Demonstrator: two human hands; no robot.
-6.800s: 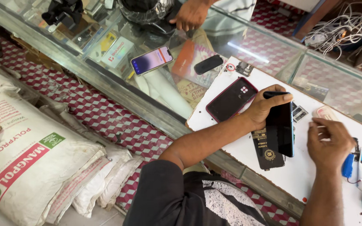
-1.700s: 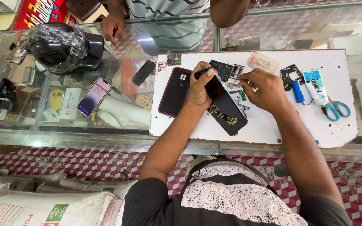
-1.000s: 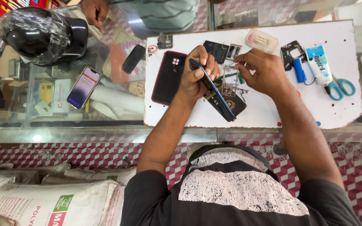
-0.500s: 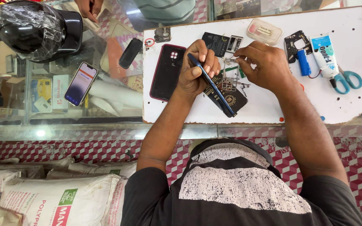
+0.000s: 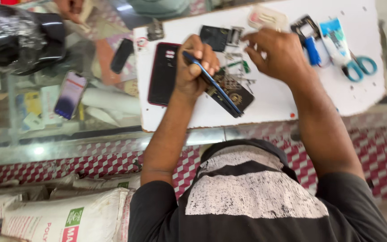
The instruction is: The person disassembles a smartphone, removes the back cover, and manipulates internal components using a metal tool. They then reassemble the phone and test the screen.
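My left hand point(image 5: 194, 67) grips a thin dark phone with a blue edge point(image 5: 213, 85) and holds it tilted on its side above a white board point(image 5: 274, 101). Under it lies a black phone body with a gold emblem point(image 5: 237, 95). A dark red phone point(image 5: 162, 74) lies flat just left of my left hand. My right hand point(image 5: 278, 54) hovers over small metal parts point(image 5: 236, 58) at the board's middle, its fingers curled toward them. Whether it pinches anything is hidden.
At the board's far right lie a blue tube point(image 5: 334, 33), teal-handled scissors point(image 5: 359, 67) and a blue tool point(image 5: 312, 49). A lit phone point(image 5: 70, 94) and a plastic-wrapped black helmet point(image 5: 21, 38) rest on the glass counter. Another person's hand point(image 5: 70, 6) shows at top left. Sacks point(image 5: 63, 219) lie below.
My left hand has turned the blue-edged phone from flat up onto its edge. My right hand has stayed over the small parts. The view has drifted, the board now sitting higher and larger.
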